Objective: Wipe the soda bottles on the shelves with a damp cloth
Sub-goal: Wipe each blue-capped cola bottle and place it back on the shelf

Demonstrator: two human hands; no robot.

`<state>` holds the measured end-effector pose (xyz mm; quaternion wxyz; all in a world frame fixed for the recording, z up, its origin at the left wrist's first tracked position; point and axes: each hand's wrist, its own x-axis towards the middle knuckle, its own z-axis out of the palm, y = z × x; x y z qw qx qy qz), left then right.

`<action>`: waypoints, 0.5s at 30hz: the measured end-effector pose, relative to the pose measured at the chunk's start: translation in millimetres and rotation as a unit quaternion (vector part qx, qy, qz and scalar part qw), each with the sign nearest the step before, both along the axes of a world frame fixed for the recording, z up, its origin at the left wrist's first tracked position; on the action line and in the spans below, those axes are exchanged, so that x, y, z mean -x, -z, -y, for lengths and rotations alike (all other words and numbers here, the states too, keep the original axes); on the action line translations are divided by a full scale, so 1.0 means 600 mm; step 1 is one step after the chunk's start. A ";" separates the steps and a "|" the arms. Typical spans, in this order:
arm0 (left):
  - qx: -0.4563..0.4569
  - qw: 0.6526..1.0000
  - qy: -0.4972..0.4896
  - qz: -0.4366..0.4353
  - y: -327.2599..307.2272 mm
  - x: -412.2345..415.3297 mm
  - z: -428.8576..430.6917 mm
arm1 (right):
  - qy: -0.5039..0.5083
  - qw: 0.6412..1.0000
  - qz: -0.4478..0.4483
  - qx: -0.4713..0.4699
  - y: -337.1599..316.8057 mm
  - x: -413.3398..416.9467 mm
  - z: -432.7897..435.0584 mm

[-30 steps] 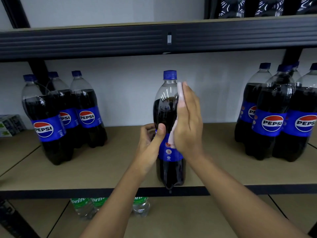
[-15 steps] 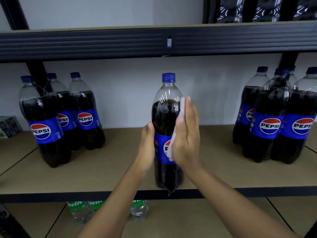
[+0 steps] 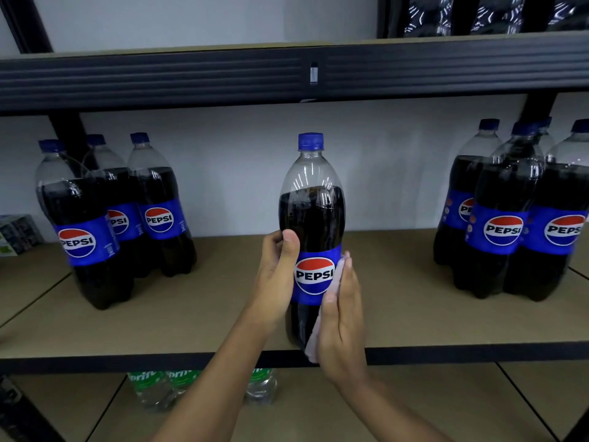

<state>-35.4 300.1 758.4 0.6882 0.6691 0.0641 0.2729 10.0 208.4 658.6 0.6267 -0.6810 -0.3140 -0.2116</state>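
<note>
Fingers of my left hand curl around the PEPSI bottle at frame centre; right hand fingers, straight and together, press the pale cloth against its lower right side.

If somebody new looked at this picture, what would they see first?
The big Pepsi bottle in the middle, at the front edge of the shelf, its logo facing the camera. The left hand grips its left side, while the right hand presses a pale cloth flat against its right side. More such bottles stand in a left cluster and a right cluster.
</note>
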 end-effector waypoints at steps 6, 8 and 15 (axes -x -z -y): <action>-0.069 0.997 -0.027 -0.007 0.000 0.014 -0.012 | -0.027 0.997 0.023 -0.068 -0.186 -0.014 -0.011; -0.083 0.996 -0.008 -0.009 -0.005 0.017 -0.016 | -0.040 0.995 0.008 -0.088 -0.231 -0.028 -0.016; -0.101 0.994 0.041 -0.032 -0.031 0.015 -0.028 | 0.014 0.997 0.046 -0.054 -0.099 -0.003 -0.016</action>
